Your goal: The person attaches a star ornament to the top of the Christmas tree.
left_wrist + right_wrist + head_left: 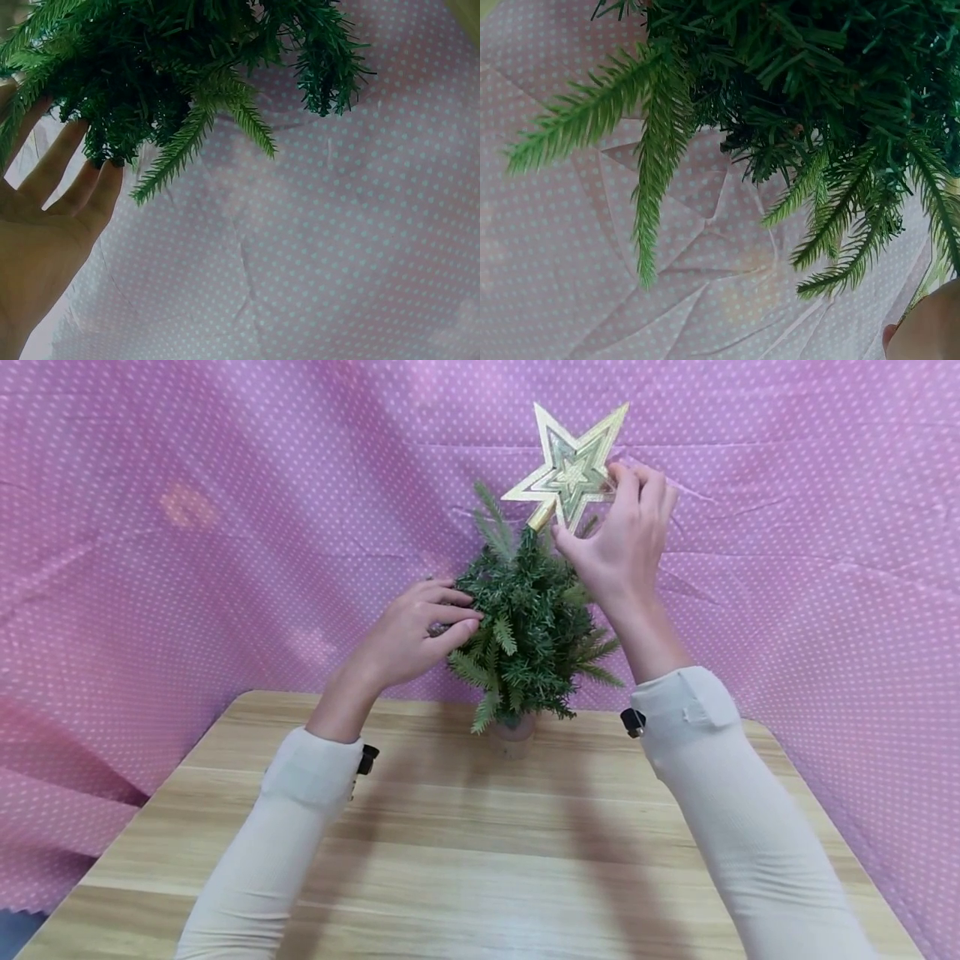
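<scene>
A small artificial Christmas tree (532, 627) stands upright near the table's far edge. At its tip is a gold star tree topper (572, 468), tilted to the right, its short tube (542, 515) over the top of the tree. My right hand (626, 539) grips the star by its right side, thumb at a lower point and fingers at the right point. On the tree's left side my left hand (420, 631) touches the branches with extended fingers. Spread fingers of the left hand (56, 202) reach into the green needles in the left wrist view, tips partly hidden.
The tree's pale round base (513, 739) rests on a wood-grain table (480, 860). Pink fabric with white dots (225, 527) hangs behind and at both sides. Lighter green sprigs (652, 165) stick out from the tree.
</scene>
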The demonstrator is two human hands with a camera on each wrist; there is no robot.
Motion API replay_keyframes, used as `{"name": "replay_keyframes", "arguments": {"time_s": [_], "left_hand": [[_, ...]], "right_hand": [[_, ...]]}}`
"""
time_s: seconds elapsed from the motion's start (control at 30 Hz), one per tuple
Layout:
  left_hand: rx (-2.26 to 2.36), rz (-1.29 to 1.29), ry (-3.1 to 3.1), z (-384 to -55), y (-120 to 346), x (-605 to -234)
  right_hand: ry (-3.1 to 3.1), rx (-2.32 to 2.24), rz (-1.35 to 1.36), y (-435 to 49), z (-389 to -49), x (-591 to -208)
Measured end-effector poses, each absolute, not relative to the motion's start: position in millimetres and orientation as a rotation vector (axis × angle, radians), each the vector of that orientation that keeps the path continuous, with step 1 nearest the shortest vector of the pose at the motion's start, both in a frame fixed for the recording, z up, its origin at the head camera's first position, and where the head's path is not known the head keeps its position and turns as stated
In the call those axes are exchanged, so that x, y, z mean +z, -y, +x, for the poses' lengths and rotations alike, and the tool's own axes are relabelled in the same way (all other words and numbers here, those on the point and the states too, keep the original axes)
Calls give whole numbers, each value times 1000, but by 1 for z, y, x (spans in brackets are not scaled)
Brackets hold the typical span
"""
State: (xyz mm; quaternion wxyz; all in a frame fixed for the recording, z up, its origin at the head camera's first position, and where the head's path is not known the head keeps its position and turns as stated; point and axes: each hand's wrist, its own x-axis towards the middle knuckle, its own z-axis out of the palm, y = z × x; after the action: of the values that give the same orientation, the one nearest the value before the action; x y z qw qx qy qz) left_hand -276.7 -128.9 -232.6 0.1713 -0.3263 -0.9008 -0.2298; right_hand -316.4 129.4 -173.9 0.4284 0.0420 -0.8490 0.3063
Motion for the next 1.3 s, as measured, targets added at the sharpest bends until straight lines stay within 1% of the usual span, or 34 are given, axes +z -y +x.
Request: {"name": "replay_keyframes", "arguments": {"time_s": [0.3,0.9,1.3], "left_hand": [[-639,-945,2536,-278,129,-233],[-644,-921,2538,-267,125,-234],[-659,-922,2535,-268,125,-234]], "right_hand": [[2034,774,175,-131,-319,-179],[1947,692,296,-133,-315,-179],[1981,477,416,-134,-317,-183]]}}
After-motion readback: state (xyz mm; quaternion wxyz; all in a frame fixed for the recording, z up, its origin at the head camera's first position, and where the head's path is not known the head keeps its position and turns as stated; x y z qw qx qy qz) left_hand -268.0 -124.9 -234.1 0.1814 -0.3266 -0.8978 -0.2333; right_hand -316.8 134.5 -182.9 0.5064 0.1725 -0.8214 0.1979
